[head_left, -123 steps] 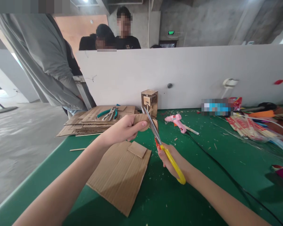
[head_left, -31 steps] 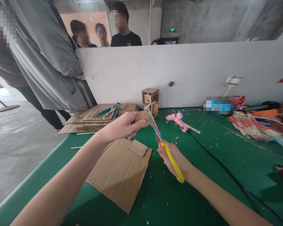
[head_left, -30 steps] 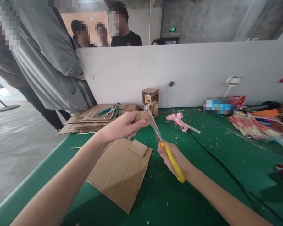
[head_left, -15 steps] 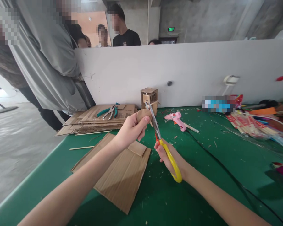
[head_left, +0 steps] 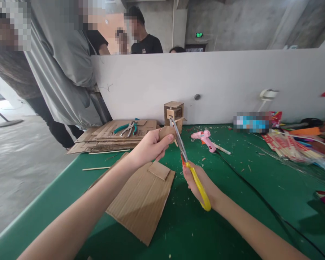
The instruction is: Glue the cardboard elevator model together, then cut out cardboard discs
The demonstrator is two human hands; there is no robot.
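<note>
Between the thumb and fingers of my left hand [head_left: 154, 144] is a small rounded piece of cardboard [head_left: 166, 133]. My right hand [head_left: 199, 180] grips a pair of scissors [head_left: 196, 180] with yellow and orange handles. Their metal blades point up and away, lying along the right edge of the cardboard piece. Whether the blades are fully closed is hard to see. Below my hands, a large cardboard sheet [head_left: 141, 202] lies on the green table, with a small cardboard rectangle [head_left: 159, 170] on top. Behind the blades stands a small cardboard box [head_left: 173, 106].
Pliers [head_left: 128, 129] rest on stacked cardboard [head_left: 97, 139] at the left. A pink glue gun [head_left: 205, 139] trails a black cord [head_left: 249, 184] across the right side. Packaged sticks [head_left: 283, 146] lie far right. A white partition [head_left: 141, 86] borders the back; people stand beyond it and at left.
The whole view has shifted slightly, so things sit a little further right. Both hands keep their holds on the cardboard piece and the scissors, with little other movement.
</note>
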